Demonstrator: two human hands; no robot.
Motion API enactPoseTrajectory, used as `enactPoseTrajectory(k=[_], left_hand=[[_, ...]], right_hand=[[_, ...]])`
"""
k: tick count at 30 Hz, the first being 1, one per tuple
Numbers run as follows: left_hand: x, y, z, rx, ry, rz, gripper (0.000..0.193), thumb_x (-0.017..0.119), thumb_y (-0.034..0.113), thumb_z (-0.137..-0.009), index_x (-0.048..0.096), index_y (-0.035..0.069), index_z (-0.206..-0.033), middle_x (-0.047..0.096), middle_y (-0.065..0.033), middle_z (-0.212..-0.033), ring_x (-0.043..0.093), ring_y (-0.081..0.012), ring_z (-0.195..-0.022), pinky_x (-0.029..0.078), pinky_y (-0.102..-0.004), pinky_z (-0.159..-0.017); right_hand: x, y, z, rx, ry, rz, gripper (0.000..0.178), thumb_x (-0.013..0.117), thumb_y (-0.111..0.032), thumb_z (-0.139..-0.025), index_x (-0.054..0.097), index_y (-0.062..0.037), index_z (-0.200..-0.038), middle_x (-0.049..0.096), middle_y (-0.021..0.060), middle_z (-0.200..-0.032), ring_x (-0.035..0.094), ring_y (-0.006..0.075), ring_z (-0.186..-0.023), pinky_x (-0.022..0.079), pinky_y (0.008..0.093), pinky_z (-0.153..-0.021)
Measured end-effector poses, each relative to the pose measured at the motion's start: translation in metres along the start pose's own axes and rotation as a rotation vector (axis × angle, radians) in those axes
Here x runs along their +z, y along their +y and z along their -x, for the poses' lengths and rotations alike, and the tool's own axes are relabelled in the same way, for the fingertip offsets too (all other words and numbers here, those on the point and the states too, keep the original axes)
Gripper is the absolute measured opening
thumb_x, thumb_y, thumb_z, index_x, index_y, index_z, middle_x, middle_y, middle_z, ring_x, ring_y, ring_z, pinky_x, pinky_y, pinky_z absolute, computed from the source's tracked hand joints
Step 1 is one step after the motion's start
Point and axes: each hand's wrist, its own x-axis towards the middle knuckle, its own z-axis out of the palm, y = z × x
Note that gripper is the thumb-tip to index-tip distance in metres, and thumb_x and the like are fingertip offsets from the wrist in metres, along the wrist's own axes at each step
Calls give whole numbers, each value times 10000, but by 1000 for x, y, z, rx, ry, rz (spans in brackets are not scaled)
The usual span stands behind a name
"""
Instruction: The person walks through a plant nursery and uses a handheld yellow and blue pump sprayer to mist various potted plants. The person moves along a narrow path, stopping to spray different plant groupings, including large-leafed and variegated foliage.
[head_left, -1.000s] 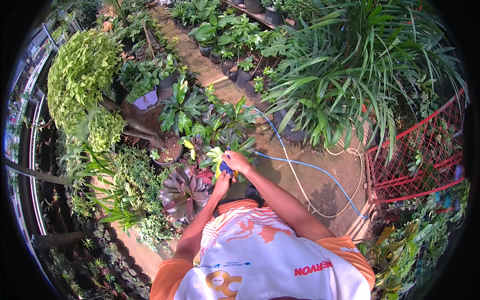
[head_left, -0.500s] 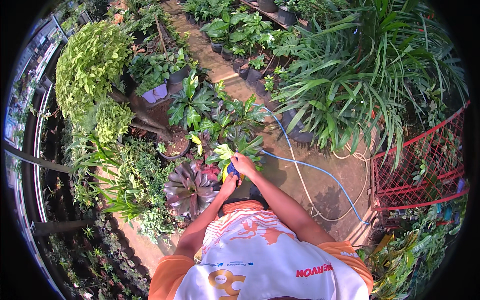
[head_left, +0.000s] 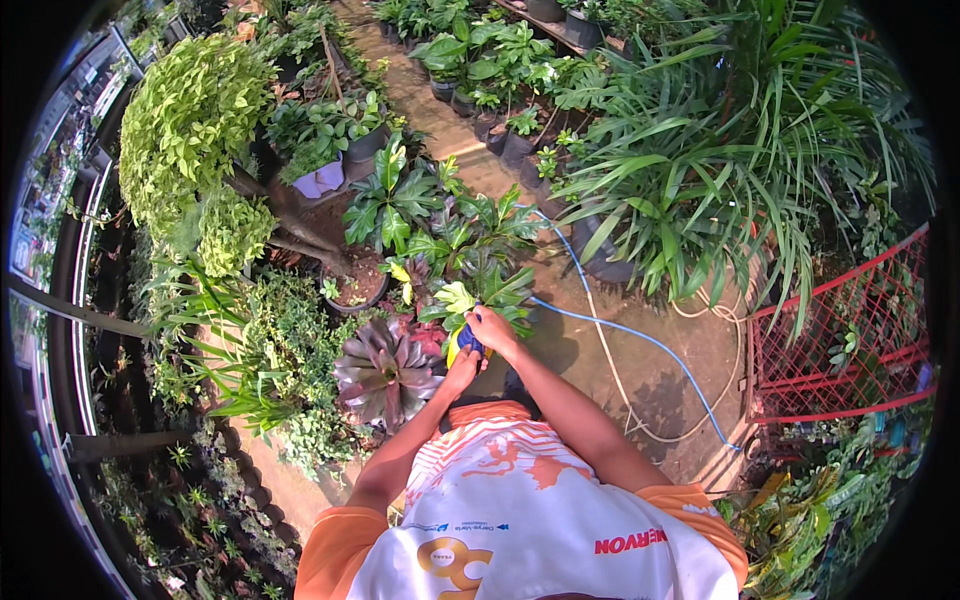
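Both hands are together in front of my body on a small rounded object, yellow with a dark blue top; its exact kind I cannot make out. My left hand wraps round its lower part, thumb along the side. From above, my right hand closes over the blue top, hiding part of it. Just beyond the fingers is a potted plant with broad lobed green leaves. A purple-brown rosette plant spreads to the left of my left hand.
A blue hose and a cream hose lie on the concrete path at right. Beyond them stands a red mesh frame. A big long-leaved plant leans over the path; a small potted tree is at far left.
The view has tilted slightly, so the plants sit a little lower and further right. Both hands keep nearly the same grip, with only a slight shift of the fingers.
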Motion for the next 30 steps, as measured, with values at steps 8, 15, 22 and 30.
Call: enactPoseTrajectory(k=[8,15,22,30], left_hand=[[0,-2,5,70,40,10,274,370,177,-958,491,18,-1144,575,-28,-829,550,-111,-747,460,-255,-688],[-8,-12,2,143,153,23,246,381,171,-938,510,33,-1096,563,-10,-785,532,-106,-709,448,-257,-663],[-8,2,11,197,276,-16,228,389,190,-945,500,45,-1082,566,-1,-781,525,-79,-652,430,-229,-568],[-2,18,21,253,274,66,219,373,173,-931,534,47,-1009,582,-20,-799,536,-99,-685,457,-268,-620]], right_hand=[[-19,-27,-12,-96,52,-38,387,638,-433,-763,731,-69,-858,689,189,-803,676,354,-779,521,425,-728],[-79,-99,-15,-288,117,-44,450,545,-384,-890,630,-8,-657,573,171,-584,579,307,-563,439,419,-600],[-25,-92,8,-95,90,28,515,367,-424,-958,689,-45,-824,676,218,-883,634,435,-892,482,518,-826],[3,-72,-10,-166,9,131,552,360,-459,-957,684,-18,-890,675,240,-914,649,436,-871,501,514,-798]])
